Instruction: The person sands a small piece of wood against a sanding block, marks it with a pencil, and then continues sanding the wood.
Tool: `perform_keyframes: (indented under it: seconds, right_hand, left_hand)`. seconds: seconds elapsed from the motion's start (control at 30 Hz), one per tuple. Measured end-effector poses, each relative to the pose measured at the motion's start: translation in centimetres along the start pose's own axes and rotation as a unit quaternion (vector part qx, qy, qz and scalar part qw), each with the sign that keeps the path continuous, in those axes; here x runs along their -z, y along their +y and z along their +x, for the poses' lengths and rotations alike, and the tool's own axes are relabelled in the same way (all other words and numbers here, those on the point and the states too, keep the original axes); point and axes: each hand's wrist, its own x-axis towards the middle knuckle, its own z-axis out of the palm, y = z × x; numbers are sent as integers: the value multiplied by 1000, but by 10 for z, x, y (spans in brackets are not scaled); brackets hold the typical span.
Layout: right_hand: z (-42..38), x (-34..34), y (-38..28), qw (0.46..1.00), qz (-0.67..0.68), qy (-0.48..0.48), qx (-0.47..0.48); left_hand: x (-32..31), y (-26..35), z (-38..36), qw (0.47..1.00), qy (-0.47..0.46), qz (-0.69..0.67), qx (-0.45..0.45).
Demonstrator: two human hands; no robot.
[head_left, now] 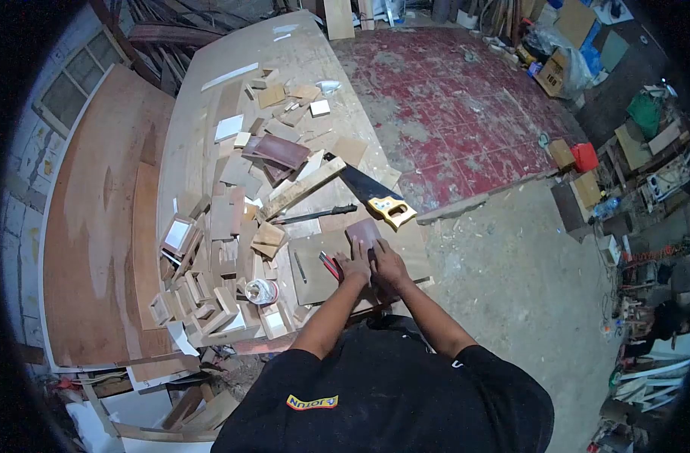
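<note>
A narrow reddish-brown board (363, 231) lies on a larger flat plywood piece (405, 253) at the near end of the workbench. My left hand (354, 266) is closed on the board's left side, its fingers pointing forward. Close beside it, my right hand (390, 264) grips the same board from the right. My forearms and hands hide the board's near part. Just left of my left hand is a red cutter knife (330, 264), with a dark pencil-like stick (300, 267) farther left.
Beyond the plywood lie a yellow-handled handsaw (375, 198), a black-handled tool (318, 215) and a long wood strip (303, 189). Wood offcuts (269, 234) and a white tub (261, 291) crowd the left. A large panel (96, 226) leans beside the bench (186, 136).
</note>
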Motion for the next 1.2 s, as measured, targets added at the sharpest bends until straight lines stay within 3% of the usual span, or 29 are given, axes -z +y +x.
perform_keyframes:
  seconds: [0.07,0.1,0.13,0.3,0.53,0.63,0.73,0.77,0.83,1.07,1.2]
  right_hand:
    - [12,-5,-1,999,-28,-40,-8]
    - [16,-8,-1,995,-53,-84,-21]
    - [17,-5,-7,995,-54,-82,-20]
    - [18,-8,-10,997,-78,-12,-1]
    - [21,-16,3,996,-81,-17,-15]
    - [25,-6,13,998,-25,37,-34]
    - [32,19,11,982,28,173,-74]
    - [32,23,12,976,36,185,-114]
    - [30,32,17,969,48,223,-99]
    - [20,24,22,974,41,200,-102]
    - [20,11,11,987,20,123,-105]
  left_hand:
    - [15,0,-3,999,39,-12,3]
    - [20,0,-7,1000,-2,15,2]
    - [20,0,-8,998,-44,41,2]
    - [28,-2,-13,999,-31,31,-11]
    - [32,-6,-19,999,-31,-18,-31]
    - [64,-4,-40,995,-88,-17,-44]
    - [56,-3,-33,996,-83,-2,-30]
    - [54,-3,-33,996,-87,-1,-32]
    - [52,-4,-30,996,-79,0,-38]
    - [54,-2,-31,996,-86,0,-39]
    - [57,-1,-32,996,-87,2,-36]
